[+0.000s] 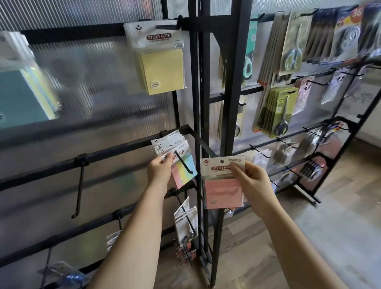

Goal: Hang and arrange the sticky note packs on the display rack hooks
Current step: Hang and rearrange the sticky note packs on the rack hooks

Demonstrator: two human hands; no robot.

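- The right hand [252, 181] holds a pink sticky note pack [222, 183] by its white header card, thumb across the front and fingers behind. This grip is closed on the card just beside the punched hole, which stays uncovered, probably so it can be slid over a hook.
- That pack hangs in the air in front of the black rack upright [200, 121], just right of the hook it seems meant for and not yet on it.
- The left hand [161, 168] pinches the header cards of a bunch of multicolour packs [179, 158] already threaded on the middle hook [184, 163]. By my reading, this grip pushes them back toward the rail, freeing the hook's near end.
- The hook's upturned tip shows in front of the pastel pads, so the packs cannot slip off.
- A yellow pack [162, 57] hangs alone on the top rail, far above the hands.
- A bare hook [79, 187] juts from the same rail to the left, free for more stock.
- At the far left, a blurred blue pack [12, 87] hangs close to the camera.
- The neighbouring rack on the right carries carded scissors [292, 48] and other hanging goods.
- Next, I judge, the hole must be lined up with the hook tip.
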